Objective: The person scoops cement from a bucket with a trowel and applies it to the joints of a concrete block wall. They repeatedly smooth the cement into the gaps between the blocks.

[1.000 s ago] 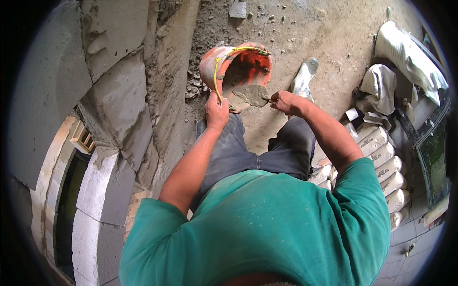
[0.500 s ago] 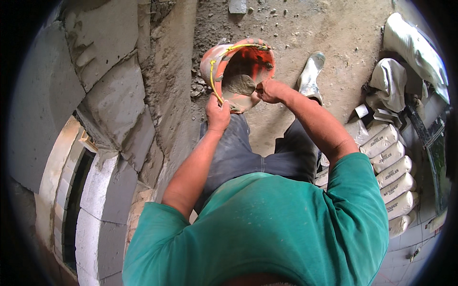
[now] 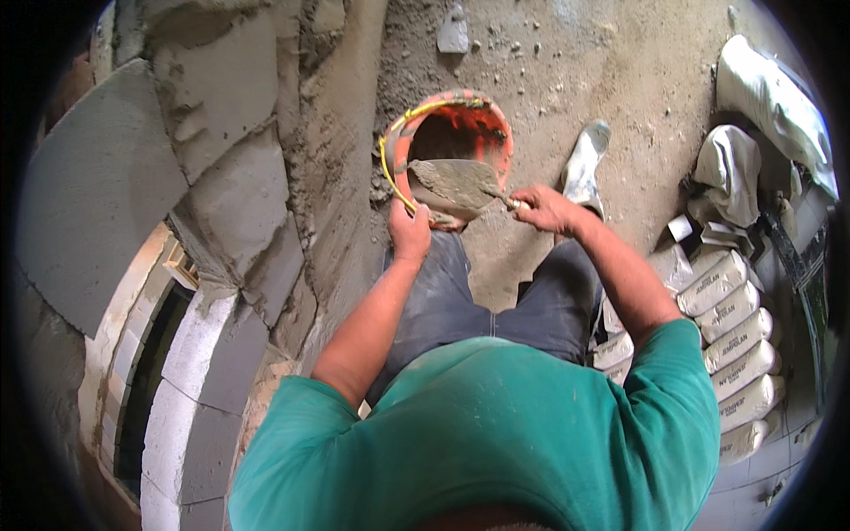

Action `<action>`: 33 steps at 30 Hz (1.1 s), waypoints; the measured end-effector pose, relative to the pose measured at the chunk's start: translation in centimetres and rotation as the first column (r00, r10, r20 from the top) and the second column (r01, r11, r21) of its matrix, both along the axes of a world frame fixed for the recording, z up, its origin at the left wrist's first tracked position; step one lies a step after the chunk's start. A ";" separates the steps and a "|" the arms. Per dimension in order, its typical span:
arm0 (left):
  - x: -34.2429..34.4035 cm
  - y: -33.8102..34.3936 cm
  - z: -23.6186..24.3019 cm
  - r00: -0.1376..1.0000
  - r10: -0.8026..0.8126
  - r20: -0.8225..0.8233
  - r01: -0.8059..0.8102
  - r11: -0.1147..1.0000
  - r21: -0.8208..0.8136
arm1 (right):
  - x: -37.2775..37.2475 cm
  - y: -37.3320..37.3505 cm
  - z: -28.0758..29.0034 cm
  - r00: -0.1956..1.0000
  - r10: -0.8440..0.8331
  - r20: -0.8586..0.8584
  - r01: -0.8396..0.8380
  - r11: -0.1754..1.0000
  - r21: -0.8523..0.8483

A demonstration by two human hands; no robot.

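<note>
An orange bucket [image 3: 501,133], smeared with grey mortar, is tilted so that its mouth faces me. My left hand [image 3: 409,232] is closed on its near-left rim, beside the yellow cord handle [image 3: 384,157]. The closed fingers of my right hand [image 3: 542,209] grip the handle of a trowel. Its mortar-coated blade [image 3: 456,183] lies across the lower part of the bucket's mouth, with the tip toward the left rim. The bucket's inside is partly hidden behind the blade; wet mortar shows under it.
Grey block walling [image 3: 217,212] with rough mortar stands along my left. A white boot [image 3: 586,168] shows ahead of my right knee. Stacked filled bags [image 3: 739,341] and white sacks [image 3: 730,159] lie at right. A pale block piece [image 3: 452,35] sits on the gritty floor ahead.
My right hand has drawn the trowel back to the right and up out of the bucket, so more of its loaded blade shows. My left hand still holds the rim.
</note>
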State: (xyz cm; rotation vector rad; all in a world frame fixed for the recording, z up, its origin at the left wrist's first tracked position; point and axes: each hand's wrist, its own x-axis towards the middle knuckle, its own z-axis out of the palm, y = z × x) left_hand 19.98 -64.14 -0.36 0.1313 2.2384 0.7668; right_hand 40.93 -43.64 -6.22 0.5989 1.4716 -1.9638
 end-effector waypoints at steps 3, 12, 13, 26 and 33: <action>0.0 -0.8 -0.7 0.987 -0.054 -0.150 0.049 0.998 -0.033 | 0.4 0.6 0.7 0.992 -0.119 -0.044 0.122 0.990 0.077; -0.8 -1.3 -1.3 0.994 -0.099 -0.042 0.093 0.987 -0.129 | -8.8 4.4 1.7 0.547 -0.741 -0.390 0.837 0.474 0.274; -0.9 -1.3 -1.3 0.990 -0.126 -0.058 0.118 0.986 -0.121 | -10.9 5.2 1.2 0.462 -0.764 -0.450 0.885 0.362 0.294; -2.9 -1.2 -1.4 0.973 -0.198 -0.115 0.188 0.978 -0.087 | -39.4 10.8 2.7 -0.059 -0.839 -0.541 0.973 -0.170 0.158; -2.9 -2.8 -1.7 0.987 -0.157 -0.045 0.146 0.970 -0.195 | -40.0 11.6 5.2 0.123 -0.929 -0.349 0.974 0.046 0.222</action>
